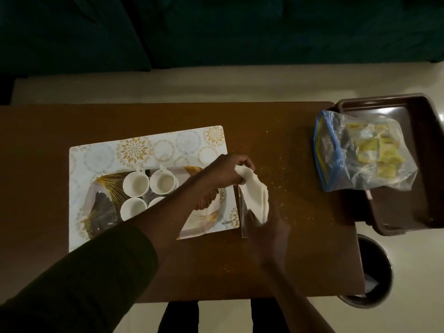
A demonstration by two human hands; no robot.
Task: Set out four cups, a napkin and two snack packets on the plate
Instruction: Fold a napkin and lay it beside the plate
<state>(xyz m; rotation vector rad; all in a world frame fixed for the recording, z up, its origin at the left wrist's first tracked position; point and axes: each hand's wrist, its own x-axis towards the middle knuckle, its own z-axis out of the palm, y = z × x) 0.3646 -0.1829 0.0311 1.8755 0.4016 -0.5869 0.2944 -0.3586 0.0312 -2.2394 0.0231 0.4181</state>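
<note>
Several white cups (136, 183) stand close together on a patterned plate (105, 207), which lies on a floral placemat (144, 147). My left forearm crosses over the plate and partly hides one cup. My left hand (225, 170) pinches the top of a white napkin (255, 194) just right of the plate. My right hand (269, 227) grips the napkin's lower end. A clear zip bag (360, 150) with several yellow snack packets inside lies at the table's right end.
A brown plastic tray (422, 164) sits under the bag, overhanging the brown table (288, 260). A thin metal napkin holder (243, 219) stands beside the plate. Crumbs dot the table. A dark bin (374, 270) stands on the floor at right.
</note>
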